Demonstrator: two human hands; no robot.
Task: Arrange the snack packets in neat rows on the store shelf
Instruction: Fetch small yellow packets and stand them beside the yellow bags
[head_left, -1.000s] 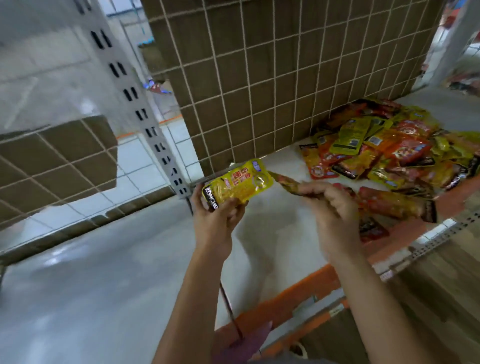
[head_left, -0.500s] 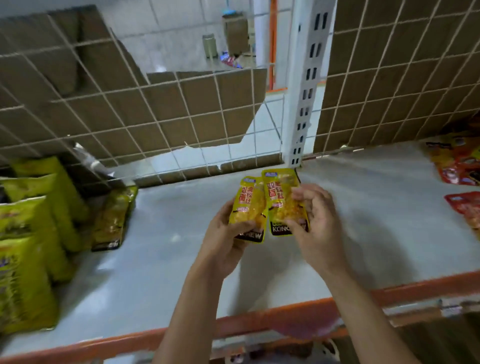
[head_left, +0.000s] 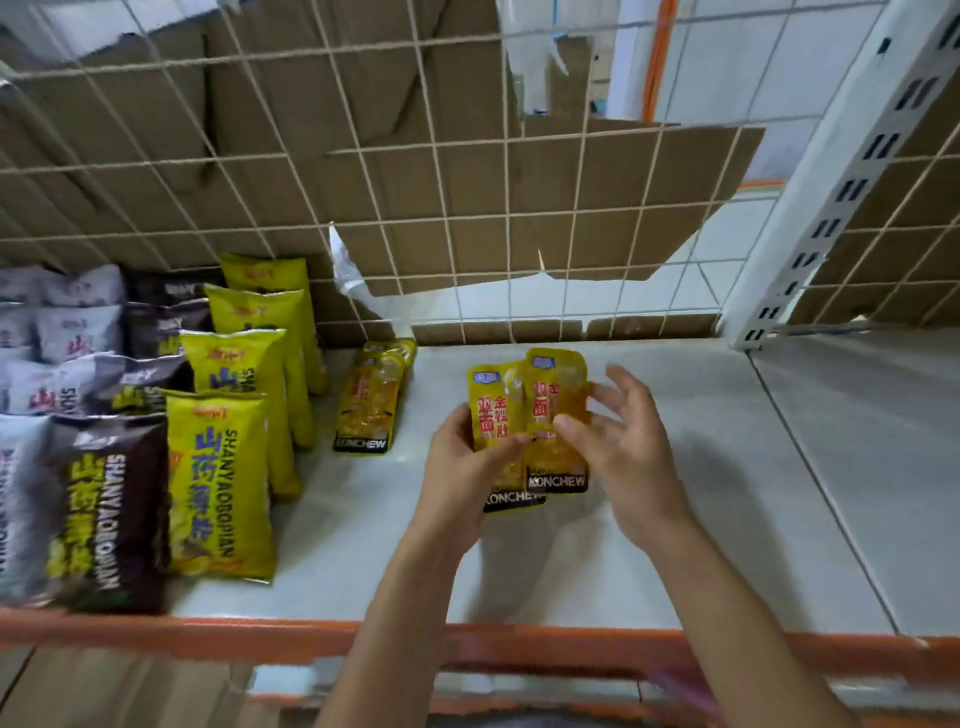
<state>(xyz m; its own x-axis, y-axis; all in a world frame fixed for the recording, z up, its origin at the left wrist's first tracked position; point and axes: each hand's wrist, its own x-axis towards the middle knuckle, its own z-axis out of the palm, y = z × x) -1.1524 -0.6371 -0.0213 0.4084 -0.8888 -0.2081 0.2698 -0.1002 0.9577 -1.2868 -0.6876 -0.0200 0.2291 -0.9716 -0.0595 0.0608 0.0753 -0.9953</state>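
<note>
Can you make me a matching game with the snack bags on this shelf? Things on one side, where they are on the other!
Things:
1. two small yellow packets
2. big yellow bags
3. dark bags
4. lone small packet

Places:
A. lying flat near the wire back
B. held in the left hand
C. standing row next to the lone packet
D. row left of the big yellow bags

Pairs: 1-B, 2-C, 3-D, 4-A
</note>
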